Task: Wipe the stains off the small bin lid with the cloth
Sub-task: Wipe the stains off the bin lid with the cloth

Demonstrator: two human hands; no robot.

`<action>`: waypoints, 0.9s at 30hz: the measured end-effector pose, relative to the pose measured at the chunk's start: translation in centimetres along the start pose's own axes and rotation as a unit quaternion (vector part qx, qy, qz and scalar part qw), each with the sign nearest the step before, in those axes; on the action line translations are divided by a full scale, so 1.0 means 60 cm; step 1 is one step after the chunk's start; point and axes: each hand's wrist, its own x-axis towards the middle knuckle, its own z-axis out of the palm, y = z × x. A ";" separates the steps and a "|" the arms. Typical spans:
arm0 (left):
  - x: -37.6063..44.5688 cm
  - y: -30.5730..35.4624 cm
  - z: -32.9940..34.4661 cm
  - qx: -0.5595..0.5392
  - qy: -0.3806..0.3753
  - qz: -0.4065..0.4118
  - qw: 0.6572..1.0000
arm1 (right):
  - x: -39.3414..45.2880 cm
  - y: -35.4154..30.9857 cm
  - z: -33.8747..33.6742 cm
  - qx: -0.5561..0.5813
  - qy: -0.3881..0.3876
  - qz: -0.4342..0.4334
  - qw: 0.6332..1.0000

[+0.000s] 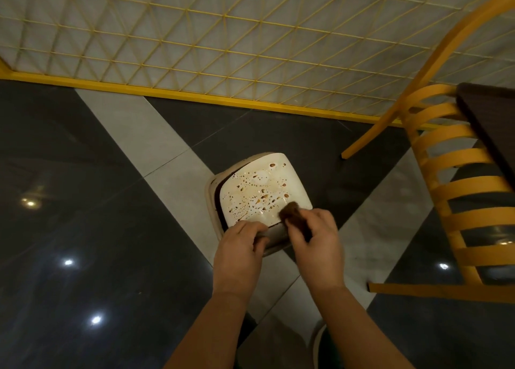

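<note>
Fingers of the left hand [241,246] curl over the near rim of the small cream plastic bin [274,236], while the right hand [317,239] pinches a dark brown cloth [292,215] against its brown-spotted white lid [262,190], just ahead of both hands.

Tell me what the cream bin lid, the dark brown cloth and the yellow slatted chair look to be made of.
Cream bin lid: probably smooth glossy plastic; the brown liquid beads into droplets and light glints off it.
Dark brown cloth: soft fabric, matte and fuzzy-edged, bunched in the right hand.
Yellow slatted chair: bent slats with a satin painted look; wood or metal, cannot tell.
</note>
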 end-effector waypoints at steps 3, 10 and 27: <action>0.000 0.004 -0.002 -0.011 -0.004 -0.009 1.000 | -0.015 -0.001 0.007 -0.047 -0.049 -0.093 0.993; -0.001 0.005 -0.003 -0.011 0.010 -0.006 1.000 | 0.011 0.008 -0.004 0.010 0.019 0.006 1.000; 0.003 0.013 -0.011 0.009 -0.012 -0.008 1.000 | -0.036 0.001 0.023 0.039 -0.007 0.000 0.999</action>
